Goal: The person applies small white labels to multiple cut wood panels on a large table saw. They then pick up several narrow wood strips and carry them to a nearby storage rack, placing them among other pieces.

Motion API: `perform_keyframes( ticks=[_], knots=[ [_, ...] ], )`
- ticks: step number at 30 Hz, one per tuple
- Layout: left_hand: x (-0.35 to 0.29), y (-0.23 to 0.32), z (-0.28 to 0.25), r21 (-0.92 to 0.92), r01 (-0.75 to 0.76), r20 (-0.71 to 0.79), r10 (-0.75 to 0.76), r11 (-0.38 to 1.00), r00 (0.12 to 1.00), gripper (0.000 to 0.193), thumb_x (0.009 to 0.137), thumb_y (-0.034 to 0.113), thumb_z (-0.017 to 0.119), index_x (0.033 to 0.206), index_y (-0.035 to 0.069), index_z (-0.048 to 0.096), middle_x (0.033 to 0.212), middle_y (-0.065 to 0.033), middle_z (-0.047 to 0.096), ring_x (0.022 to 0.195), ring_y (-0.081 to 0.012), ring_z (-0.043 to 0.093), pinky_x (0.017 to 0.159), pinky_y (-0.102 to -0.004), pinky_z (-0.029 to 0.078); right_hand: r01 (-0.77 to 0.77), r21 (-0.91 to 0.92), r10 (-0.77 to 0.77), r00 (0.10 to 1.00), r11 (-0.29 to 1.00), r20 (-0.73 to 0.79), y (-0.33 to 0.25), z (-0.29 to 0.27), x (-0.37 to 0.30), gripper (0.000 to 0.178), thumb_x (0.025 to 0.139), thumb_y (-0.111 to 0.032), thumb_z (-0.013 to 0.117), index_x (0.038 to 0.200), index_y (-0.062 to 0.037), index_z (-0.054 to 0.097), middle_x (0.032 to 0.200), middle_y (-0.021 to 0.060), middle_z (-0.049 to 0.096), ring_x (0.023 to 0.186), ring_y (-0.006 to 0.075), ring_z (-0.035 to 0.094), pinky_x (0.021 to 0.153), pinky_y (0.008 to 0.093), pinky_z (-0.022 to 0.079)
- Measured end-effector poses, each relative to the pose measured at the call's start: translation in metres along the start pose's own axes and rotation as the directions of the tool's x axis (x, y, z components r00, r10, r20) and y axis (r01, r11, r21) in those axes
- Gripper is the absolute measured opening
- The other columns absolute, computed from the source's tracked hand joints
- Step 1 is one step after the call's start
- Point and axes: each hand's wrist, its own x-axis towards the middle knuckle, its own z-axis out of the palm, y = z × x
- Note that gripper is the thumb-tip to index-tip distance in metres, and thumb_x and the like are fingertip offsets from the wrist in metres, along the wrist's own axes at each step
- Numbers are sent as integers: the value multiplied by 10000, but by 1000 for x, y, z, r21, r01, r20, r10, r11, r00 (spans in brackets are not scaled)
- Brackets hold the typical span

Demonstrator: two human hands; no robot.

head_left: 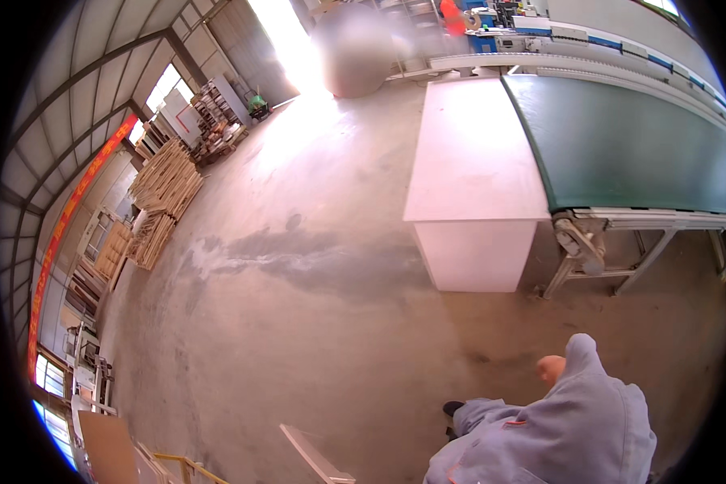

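Note:
My right hand point(551, 369) shows at the lower right, partly hidden behind the grey-blue sleeve point(585, 387) of my jacket. Only a small, slightly smeared part of it is visible, so its fingers cannot be made out. It hangs over the bare concrete floor, apart from the white panel-topped stand point(476, 161) ahead of it. No held thing shows at the hand. My left hand is out of the picture. One dark shoe point(453, 408) and a grey-blue trouser leg appear beside the jacket.
A green conveyor belt point(621, 145) on a metal frame adjoins the white stand at the right. Stacked wooden slats point(166, 179) line the left wall. A pale board point(315, 456) and a brown panel point(107, 448) stand near the lower edge. Roller tracks point(573, 63) run behind.

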Motion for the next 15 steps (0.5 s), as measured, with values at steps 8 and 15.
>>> perform_keyframes(
  ticks=[8,15],
  knots=[
    [165,188,-75,-22,-13,57,15,1000,998,198,947,287,518,882,104,555,640,18,498,548,-99,460,496,-270,391,101,69,-113,974,992,195,-404,-163,311,268,813,-329,589,850,-83,689,783,97,664,727,237,630,630,390,492],
    [321,373,-159,24,-31,144,27,999,989,203,945,294,518,873,108,556,632,20,494,541,-98,457,488,-271,388,81,275,-102,993,958,63,-597,-195,408,358,793,-430,657,815,-73,678,737,59,658,667,183,621,596,345,492]
  ],
)
